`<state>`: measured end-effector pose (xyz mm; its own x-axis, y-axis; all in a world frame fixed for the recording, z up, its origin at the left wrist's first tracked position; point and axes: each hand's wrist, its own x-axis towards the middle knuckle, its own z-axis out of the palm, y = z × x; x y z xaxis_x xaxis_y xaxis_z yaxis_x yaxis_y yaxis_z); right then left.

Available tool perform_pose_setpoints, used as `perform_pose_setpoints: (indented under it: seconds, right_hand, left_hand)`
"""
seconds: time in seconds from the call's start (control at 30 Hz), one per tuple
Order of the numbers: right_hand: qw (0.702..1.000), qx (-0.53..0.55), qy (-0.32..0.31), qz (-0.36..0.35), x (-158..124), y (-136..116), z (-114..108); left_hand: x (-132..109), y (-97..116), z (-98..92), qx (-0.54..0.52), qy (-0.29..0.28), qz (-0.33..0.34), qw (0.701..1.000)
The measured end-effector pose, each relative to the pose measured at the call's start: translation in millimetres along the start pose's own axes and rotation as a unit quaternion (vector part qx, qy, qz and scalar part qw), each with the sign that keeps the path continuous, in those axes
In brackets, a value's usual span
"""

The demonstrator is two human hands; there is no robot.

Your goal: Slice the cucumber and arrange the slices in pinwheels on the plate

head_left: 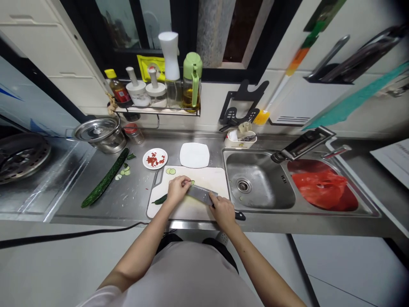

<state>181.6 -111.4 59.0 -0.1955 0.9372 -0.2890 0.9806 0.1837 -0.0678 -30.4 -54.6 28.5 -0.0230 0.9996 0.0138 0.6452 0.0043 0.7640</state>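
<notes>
My right hand (223, 211) grips the handle of a cleaver (200, 194), whose broad blade points left over the white cutting board (179, 213). At the blade's far end, the fingers of my left hand (178, 189) are pinched together on a thin cucumber slice (192, 182). A dark green piece of cucumber (159, 199) lies on the board beside my left wrist, partly hidden by it. Two pale cucumber slices (171, 171) rest near the board's upper left corner. Under my right wrist, a black handle (240, 216) sticks out past the board's right edge.
Behind the board stand a white plate of chopped red pieces (155, 158) and a white rectangular plate (194, 154). To the left lie a long cucumber (105, 179) and cucumber scraps (124, 171). A double sink (260, 183) with a red plastic bag (319, 185) is at right.
</notes>
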Motion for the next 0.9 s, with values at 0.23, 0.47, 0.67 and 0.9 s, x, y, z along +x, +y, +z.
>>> perform_pose_setpoints:
  seconds: [0.23,0.47,0.67,0.9]
  right_hand:
    - [0.999,0.007,0.005,0.051,0.7,21.7,7.6]
    - [0.998,0.016,0.013,0.061,2.0,25.9,8.3]
    - [0.997,0.018,0.008,0.071,3.3,22.2,8.3]
    - [0.996,0.038,0.020,0.077,4.8,23.3,9.1]
  left_hand:
    - [31.3,-44.4,-15.2,-0.011,0.117,-0.188,0.975]
    - [52.4,-59.8,-17.2,0.062,0.113,-0.237,0.963]
    - [58.9,-58.4,-8.6,0.095,0.108,-0.243,0.959]
    - [62.9,-59.3,-4.9,0.133,0.100,-0.217,0.962]
